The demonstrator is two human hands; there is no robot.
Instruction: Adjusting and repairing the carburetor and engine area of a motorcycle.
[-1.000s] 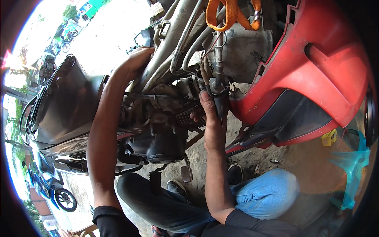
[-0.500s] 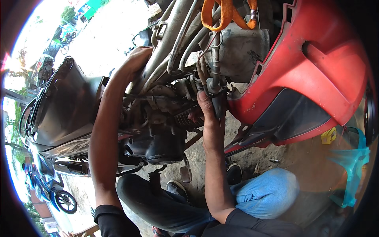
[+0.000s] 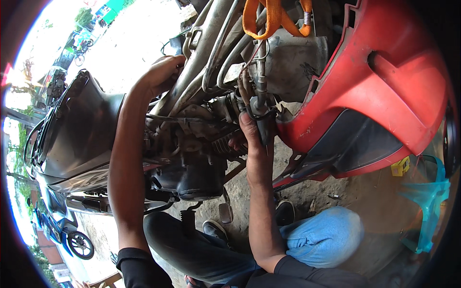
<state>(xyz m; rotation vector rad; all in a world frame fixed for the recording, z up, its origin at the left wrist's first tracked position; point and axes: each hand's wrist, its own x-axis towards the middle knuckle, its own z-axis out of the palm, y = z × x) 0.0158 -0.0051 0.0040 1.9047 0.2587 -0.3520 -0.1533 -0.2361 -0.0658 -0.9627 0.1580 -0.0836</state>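
Note:
I am at a partly stripped motorcycle with its frame tubes (image 3: 194, 62) and engine (image 3: 197, 177) exposed. My left hand (image 3: 165, 73) reaches over to the far side of the frame, its back against the tubes' left edge and its fingertips hidden. My right hand (image 3: 250, 133) is among the parts beside the engine's finned cylinder (image 3: 223, 145). Its thumb presses up under a dark fitting below a cable with a rubber sleeve (image 3: 261, 93). The other fingers curl behind, mostly hidden, so what they grip cannot be made out.
Red body panel (image 3: 384, 96) fills the right side. An orange strap (image 3: 269, 19) hangs at the top. Dark side cover (image 3: 81, 129) is at left, a foot pedal (image 3: 225, 211) below the engine. A yellow box (image 3: 400, 166) and turquoise plastic piece (image 3: 432, 201) lie at right.
My left hand and forearm have shifted slightly, the wrist moving a little left and down. My right hand stays nearly in the same place.

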